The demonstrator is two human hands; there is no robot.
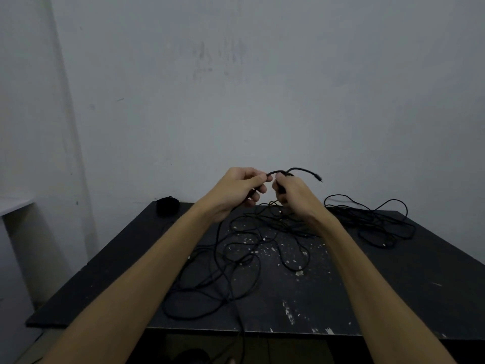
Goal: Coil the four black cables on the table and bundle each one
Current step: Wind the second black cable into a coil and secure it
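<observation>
1. Two bare hands are up above the far part of the table, close together. The left hand [240,186] pinches a thin black cable [278,172] with curled fingers. The right hand [291,191] grips the same cable, and its short end sticks out to the right.
2. The right hand hides part of what it holds, so I cannot tell if a coil is in there.
3. Many loose black cable loops [236,258] lie tangled in the middle of the table. It is hard to tell one cable from another.
4. Another loose black cable pile [378,224] lies at the far right of the table.
5. A small black wound bundle [168,204] sits at the far left corner.
6. The flat black scratched table [380,292] has white flecks. It is against a plain grey wall [236,88].
7. One strand hangs over the near edge.
</observation>
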